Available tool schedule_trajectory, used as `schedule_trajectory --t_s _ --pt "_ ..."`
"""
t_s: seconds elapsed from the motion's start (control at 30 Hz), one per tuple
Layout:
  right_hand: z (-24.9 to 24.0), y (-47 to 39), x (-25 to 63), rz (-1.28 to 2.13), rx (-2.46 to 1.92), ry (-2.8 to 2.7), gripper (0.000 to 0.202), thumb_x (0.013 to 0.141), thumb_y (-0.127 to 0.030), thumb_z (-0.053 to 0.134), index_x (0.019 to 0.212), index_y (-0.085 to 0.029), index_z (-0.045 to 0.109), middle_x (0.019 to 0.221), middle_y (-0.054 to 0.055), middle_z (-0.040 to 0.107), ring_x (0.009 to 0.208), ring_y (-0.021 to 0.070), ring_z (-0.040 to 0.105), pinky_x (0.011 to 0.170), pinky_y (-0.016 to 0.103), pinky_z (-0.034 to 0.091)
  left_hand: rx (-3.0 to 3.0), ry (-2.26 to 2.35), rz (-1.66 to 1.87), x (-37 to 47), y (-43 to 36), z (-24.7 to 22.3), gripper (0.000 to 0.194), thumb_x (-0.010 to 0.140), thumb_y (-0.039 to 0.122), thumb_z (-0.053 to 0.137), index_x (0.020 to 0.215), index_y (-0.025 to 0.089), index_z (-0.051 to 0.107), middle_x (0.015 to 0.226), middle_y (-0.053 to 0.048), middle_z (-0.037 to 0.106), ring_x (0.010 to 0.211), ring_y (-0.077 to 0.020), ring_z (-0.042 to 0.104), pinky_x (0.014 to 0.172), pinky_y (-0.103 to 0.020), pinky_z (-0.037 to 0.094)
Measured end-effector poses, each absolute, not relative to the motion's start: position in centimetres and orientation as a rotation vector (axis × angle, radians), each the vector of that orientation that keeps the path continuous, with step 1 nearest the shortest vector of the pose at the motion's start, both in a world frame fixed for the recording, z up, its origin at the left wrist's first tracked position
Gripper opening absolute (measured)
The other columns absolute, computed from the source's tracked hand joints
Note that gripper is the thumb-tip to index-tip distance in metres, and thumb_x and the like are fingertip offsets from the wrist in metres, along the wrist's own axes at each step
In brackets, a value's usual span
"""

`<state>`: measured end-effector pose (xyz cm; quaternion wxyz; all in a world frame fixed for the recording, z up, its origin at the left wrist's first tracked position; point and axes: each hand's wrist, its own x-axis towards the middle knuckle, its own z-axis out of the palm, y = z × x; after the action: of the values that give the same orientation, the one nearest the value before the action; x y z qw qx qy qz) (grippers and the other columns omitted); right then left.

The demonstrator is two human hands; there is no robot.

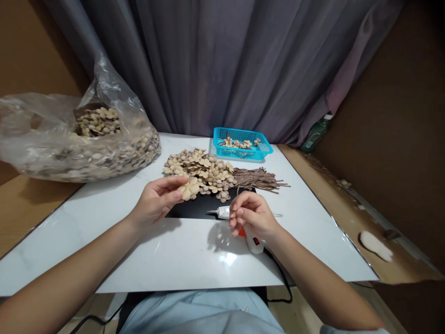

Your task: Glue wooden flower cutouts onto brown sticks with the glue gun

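Note:
My left hand (pixel 158 197) pinches a cream flower-shaped piece (pixel 189 188) between thumb and fingers, in front of the pile. My right hand (pixel 253 214) is closed with its fingertips together; what it holds, if anything, is too small to make out. Behind and below it lies a white glue gun (pixel 223 212) with an orange trigger, its nozzle pointing left over a black mat (pixel 200 207). The right hand partly hides the gun. A heap of similar flower pieces (pixel 200 168) rests at the mat's far side, beside a bundle of thin brown stems (pixel 260 179).
At the left, a clear plastic bag (pixel 134 116) bulges with more flower pieces. A blue basket (pixel 243 154) holds flowers and stems at the back. A green bottle (pixel 315 133) and a white flat piece (pixel 376 246) are on the right. The gun's black cord (pixel 283 278) crosses the table's front edge.

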<state>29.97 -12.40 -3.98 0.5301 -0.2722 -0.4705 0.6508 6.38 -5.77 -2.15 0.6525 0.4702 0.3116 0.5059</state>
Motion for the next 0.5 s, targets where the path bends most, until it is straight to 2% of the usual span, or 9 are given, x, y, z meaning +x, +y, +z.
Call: schedule_trajectory --t_s 0.13,0.3,0.5 --pt "-3.94 -12.43 29.94 1.553 -0.636 -1.153 0.019 0.073 -0.026 0.076 0.077 -0.016 0.06 0.068 -0.001 0.068 0.058 0.0133 0.069 0.045 0.025 0.061 1.072 0.71 1.149 6.38 -5.79 -2.14 0.034 0.051 0.022 0.088 0.082 0.017 0.076 0.08 -0.007 0.076 0.071 -0.0174 0.07 0.063 -0.021 0.058" --pt "-3.84 -12.41 29.81 1.554 -0.588 -1.162 0.017 0.075 -0.022 0.074 0.077 -0.017 0.058 0.071 -0.001 0.069 0.06 0.0123 0.07 0.049 0.024 0.061 1.055 0.672 1.134 6.41 -5.79 -2.07 0.031 0.053 0.021 0.087 0.082 0.019 0.076 0.077 -0.004 0.075 0.067 -0.0136 0.069 0.061 -0.018 0.056" --pt "-4.09 -12.35 29.76 1.488 -0.644 -1.2 0.026 0.073 -0.029 0.077 0.076 -0.018 0.054 0.07 -0.001 0.07 0.057 0.0124 0.07 0.05 0.021 0.058 1.048 0.688 1.141 6.44 -5.84 -2.06 0.032 0.05 0.021 0.088 0.08 0.018 0.077 0.076 -0.004 0.075 0.066 -0.0136 0.069 0.06 -0.018 0.057"
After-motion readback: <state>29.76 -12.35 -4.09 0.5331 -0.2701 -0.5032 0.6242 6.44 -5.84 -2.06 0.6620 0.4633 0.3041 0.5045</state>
